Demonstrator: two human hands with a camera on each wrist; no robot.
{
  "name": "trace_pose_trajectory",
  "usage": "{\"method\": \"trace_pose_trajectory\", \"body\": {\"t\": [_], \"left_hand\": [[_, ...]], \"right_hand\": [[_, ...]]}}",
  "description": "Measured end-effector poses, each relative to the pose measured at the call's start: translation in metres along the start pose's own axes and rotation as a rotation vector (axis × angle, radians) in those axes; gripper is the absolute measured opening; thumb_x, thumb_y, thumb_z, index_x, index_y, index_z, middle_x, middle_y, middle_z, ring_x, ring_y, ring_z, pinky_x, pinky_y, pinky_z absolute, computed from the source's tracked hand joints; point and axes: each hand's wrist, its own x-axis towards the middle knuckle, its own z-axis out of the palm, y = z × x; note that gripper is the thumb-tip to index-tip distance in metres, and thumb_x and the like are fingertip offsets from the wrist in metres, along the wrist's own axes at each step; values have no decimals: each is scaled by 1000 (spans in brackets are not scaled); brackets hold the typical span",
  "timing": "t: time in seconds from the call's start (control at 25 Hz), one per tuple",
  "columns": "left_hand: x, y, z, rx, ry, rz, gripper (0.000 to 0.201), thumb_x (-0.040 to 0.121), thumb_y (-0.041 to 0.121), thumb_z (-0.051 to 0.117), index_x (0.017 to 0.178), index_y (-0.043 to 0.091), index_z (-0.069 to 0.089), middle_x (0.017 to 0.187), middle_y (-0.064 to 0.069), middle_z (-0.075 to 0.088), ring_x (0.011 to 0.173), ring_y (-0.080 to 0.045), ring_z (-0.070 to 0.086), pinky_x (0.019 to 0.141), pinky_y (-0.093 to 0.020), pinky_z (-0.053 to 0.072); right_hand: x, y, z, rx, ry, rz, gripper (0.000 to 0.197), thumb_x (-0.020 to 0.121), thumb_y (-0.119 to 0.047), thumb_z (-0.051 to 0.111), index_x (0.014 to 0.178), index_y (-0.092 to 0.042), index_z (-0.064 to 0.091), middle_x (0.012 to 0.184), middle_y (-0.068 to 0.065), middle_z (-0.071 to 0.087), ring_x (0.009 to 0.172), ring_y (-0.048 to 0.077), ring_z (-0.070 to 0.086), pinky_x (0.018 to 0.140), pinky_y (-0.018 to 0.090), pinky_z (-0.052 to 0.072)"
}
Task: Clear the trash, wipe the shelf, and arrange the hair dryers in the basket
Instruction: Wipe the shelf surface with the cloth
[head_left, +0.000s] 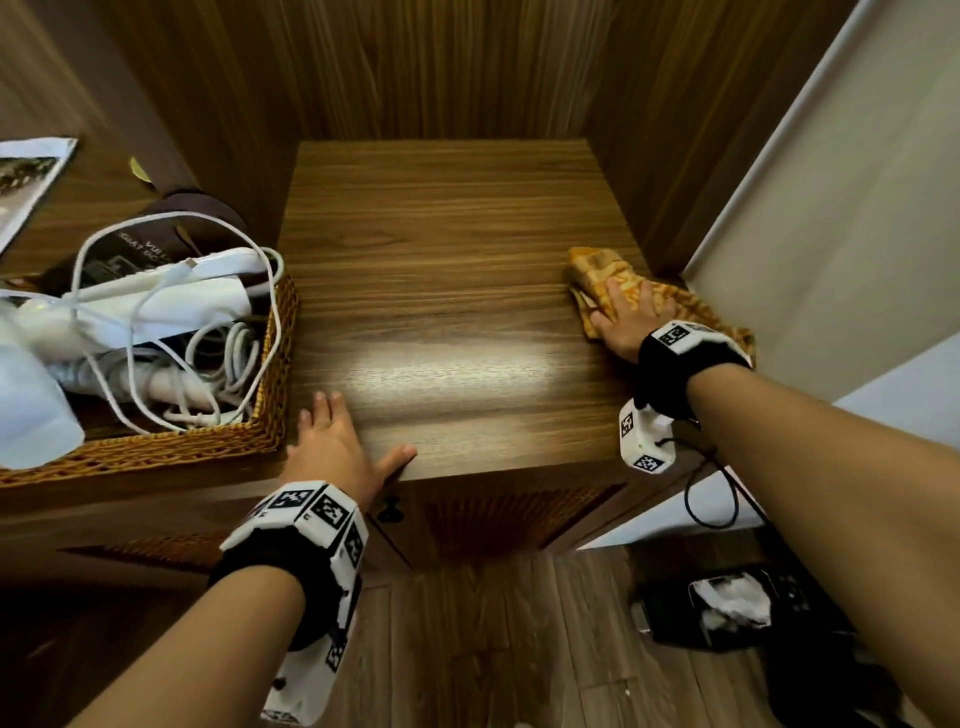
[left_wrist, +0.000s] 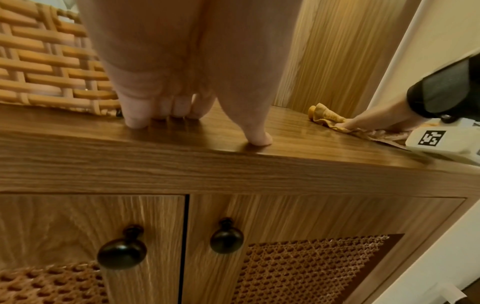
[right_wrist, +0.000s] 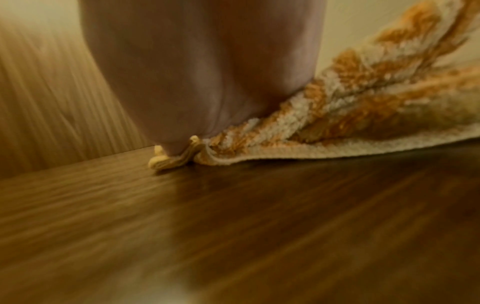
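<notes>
The right hand (head_left: 631, 322) is pressing flat fingers on an orange cloth (head_left: 597, 275), wiping the shelf (head_left: 441, 260); the left hand (head_left: 337, 447), fingers spread and holding nothing, is bracing there. Overlapping strokes into the corners would suit.

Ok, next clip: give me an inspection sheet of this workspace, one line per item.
Surface: wooden shelf top, glossy, bare in the middle.
Job's things: orange cloth at the right rear; wicker basket at the left, holding white hair dryers.
Clutter: booklet at the far left; bin with white trash on the floor.
Grippers: left hand flat on the front edge; right hand pressing the cloth.
Cables: white cords looped loose in the basket.
Surroundings: wood-panelled walls, cabinet doors with dark knobs.
</notes>
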Motion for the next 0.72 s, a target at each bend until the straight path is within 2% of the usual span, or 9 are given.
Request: {"method": "trace_pose_trajectory", "body": {"t": [0.12,0.2,0.28,0.36,0.44,0.56,0.64,0.72], "left_hand": [[2,1,1,34,-5,4,109,75,67,55,150,7,2,159,-12,2,146,-31,9,116,-45,24],[0,2,0,52,8,3,109,75,67,54,149,7,3,159,-13,3,146,-31,10,116,-44,24],[-1,3,0,28,17,12,108,76,66,55,149,6,4,159,-14,4,146,-32,11,117,-43,23],[-4,1,2,4,19,14,106,76,65,55,149,7,6,159,-14,5,146,-33,11,117,-43,22],[-10,1,5,19,30,21,101,78,63,54,149,7,8,159,-15,7,145,-34,13,117,-44,23],[-17,-2,8,30,33,34,98,80,62,54,149,9,10,159,-14,8,144,-33,15,116,-44,25],[-17,-1,7,44,25,33,98,80,62,54,150,9,9,159,-14,7,145,-33,14,115,-43,25],[-14,1,7,51,27,33,99,80,62,54,150,9,9,159,-14,7,145,-33,14,115,-42,24]], "right_hand": [[-23,-20,21,-122,-27,-171,63,93,-61,22,144,-49,-12,159,-2,-22,146,37,-15,113,66,0],[-58,-50,43,-141,-45,-296,61,93,-61,22,144,-51,-10,158,-7,-22,147,32,-15,106,74,-4],[-96,-80,60,-160,-45,-401,60,94,-59,23,144,-51,-8,158,-9,-21,147,29,-17,102,76,-8],[-122,-89,76,-205,-43,-482,59,94,-58,23,144,-52,-9,158,-10,-21,146,28,-19,100,77,-12],[-131,-69,85,-235,-25,-502,58,94,-60,21,142,-55,-11,158,-12,-20,147,27,-18,100,77,-13],[-126,-50,81,-183,-32,-388,58,93,-61,20,142,-55,-11,158,-13,-21,147,25,-18,101,77,-10],[-120,-65,78,-125,-26,-318,58,94,-59,21,143,-53,-10,158,-10,-21,147,27,-18,100,78,-10],[-130,-83,84,-136,-8,-372,59,94,-58,21,144,-52,-10,159,-8,-20,147,29,-17,99,78,-10]]}}
